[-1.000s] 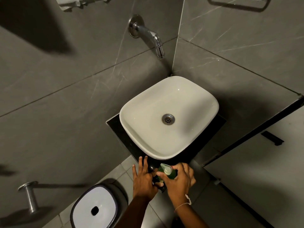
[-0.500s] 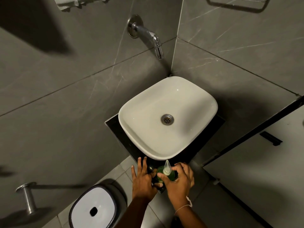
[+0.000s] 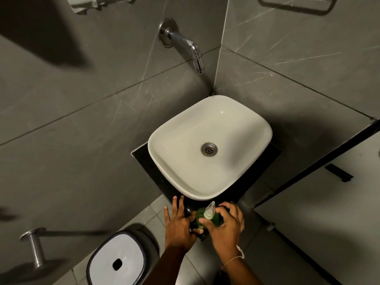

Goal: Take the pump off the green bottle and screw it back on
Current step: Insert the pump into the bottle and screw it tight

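Pump [image 3: 209, 210] nozzle swung toward sink; right hand [image 3: 225, 227] fingers clamped on it, left hand [image 3: 178, 225] steadying green bottle [image 3: 200, 218].

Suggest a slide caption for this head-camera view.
Two bare hands, left hand and right hand, grip a green bottle with its pale pump before a white basin.

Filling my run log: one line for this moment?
right hand on pump | left hand steadies green bottle | pump on bottle
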